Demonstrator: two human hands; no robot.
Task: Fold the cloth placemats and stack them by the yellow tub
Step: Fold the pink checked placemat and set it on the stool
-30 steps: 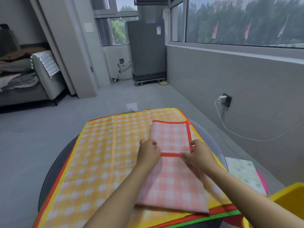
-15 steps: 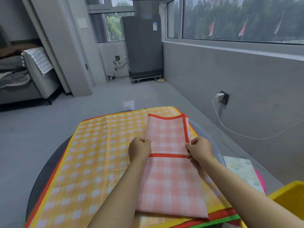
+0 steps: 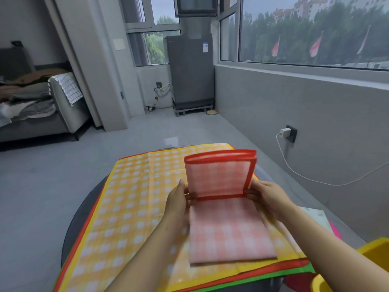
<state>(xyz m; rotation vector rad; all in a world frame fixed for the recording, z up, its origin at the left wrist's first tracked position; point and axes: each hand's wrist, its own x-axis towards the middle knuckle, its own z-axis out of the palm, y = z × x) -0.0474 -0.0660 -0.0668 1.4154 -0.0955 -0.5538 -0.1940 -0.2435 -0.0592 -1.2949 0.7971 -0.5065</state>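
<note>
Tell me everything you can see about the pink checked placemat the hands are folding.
The pink-and-white checked cloth placemat with red border is already folded narrow. Its near half lies flat on the yellow checked placemat; its far half stands raised, hinged at a red-trimmed crease. The left hand and right hand pinch its sides at that crease.

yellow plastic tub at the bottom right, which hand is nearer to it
Right. The right hand grips the pink checked cloth placemat on the side toward the yellow plastic tub; the left hand holds the opposite edge, farther away.
</note>
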